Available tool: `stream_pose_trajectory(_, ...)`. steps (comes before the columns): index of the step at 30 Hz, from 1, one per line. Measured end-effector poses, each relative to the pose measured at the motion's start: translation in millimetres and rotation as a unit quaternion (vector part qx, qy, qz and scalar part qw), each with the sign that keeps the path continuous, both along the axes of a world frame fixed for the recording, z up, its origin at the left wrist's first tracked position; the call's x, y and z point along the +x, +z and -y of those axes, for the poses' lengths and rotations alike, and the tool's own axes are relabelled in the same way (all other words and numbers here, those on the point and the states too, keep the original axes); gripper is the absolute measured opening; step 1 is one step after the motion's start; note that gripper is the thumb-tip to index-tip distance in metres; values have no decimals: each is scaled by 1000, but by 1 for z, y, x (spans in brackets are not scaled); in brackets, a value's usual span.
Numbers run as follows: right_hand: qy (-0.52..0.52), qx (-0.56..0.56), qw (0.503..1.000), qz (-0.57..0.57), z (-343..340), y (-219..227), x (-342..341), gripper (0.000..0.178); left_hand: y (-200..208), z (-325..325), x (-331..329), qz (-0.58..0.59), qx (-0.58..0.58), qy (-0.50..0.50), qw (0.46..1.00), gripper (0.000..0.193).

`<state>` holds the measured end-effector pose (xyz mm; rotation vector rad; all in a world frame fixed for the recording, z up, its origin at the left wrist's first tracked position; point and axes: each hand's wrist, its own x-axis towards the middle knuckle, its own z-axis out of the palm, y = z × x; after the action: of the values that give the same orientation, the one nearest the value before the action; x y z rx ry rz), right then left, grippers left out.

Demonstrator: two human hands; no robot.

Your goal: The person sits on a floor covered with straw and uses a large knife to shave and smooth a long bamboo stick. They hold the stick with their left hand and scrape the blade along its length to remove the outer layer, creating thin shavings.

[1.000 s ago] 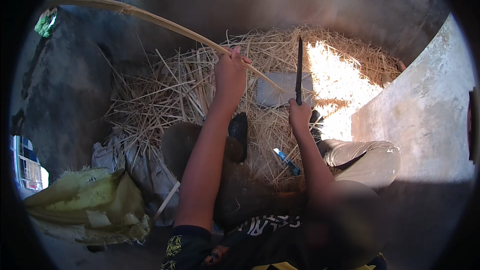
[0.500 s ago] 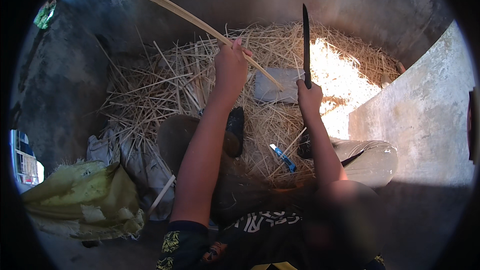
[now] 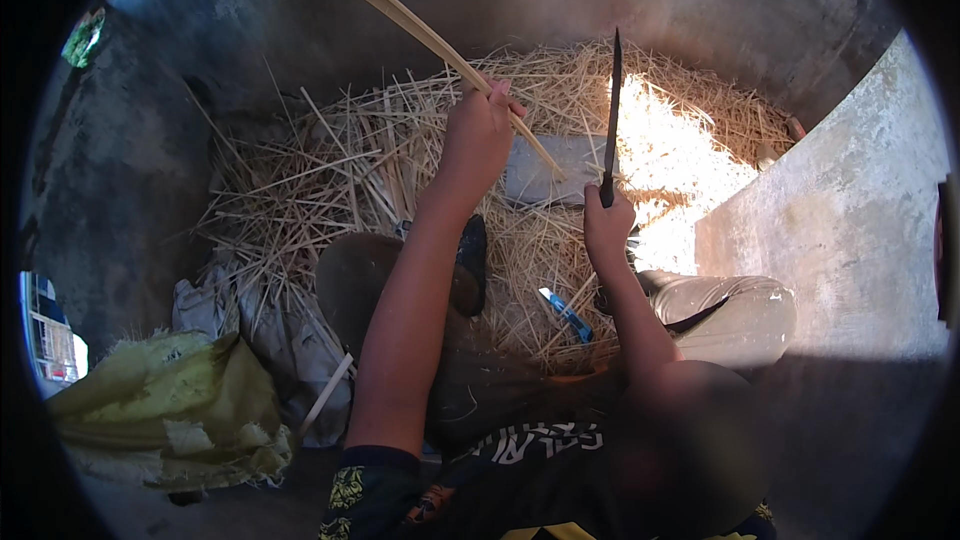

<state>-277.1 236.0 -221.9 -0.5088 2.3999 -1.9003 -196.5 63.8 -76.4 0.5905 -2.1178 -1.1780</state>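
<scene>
Interior, dim, grey-brown; sunlight, right of centre, overexposed on straw (image 3: 672, 145); knife (image 3: 612, 120), near-silhouette at the glare's edge; wall (image 3: 830, 230), right, pale and sunlit, shadow below; opening (image 3: 84, 38), upper left, bright; blurred patch, lower right; fisheye bending toward rim, corners black

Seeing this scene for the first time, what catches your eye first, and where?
Probably the long dark knife, its blade pointing up the picture from the right hand, right of centre. Next, the pale strip in the left hand, running to the top edge. Right of the knife, a sunlit patch glares.
</scene>
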Motion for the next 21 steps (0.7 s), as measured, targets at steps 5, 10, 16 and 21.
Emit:
stream_pose_trajectory(5,5,53,937,345,-3,-68,0,32,9,-4,-3,13,-5,-40,999,24)
stream_pose_trajectory(10,8,152,965,215,-17,-71,-36,30,2,0,0,-20,14,-41,999,25)
stream_pose_trajectory(16,-56,-149,984,77,-8,-7,-26,30,6,1,7,12,-8,-35,999,23)
stream_pose_trajectory(21,28,162,936,310,-15,-118,1,30,1,-1,-5,-7,30,-32,999,24)
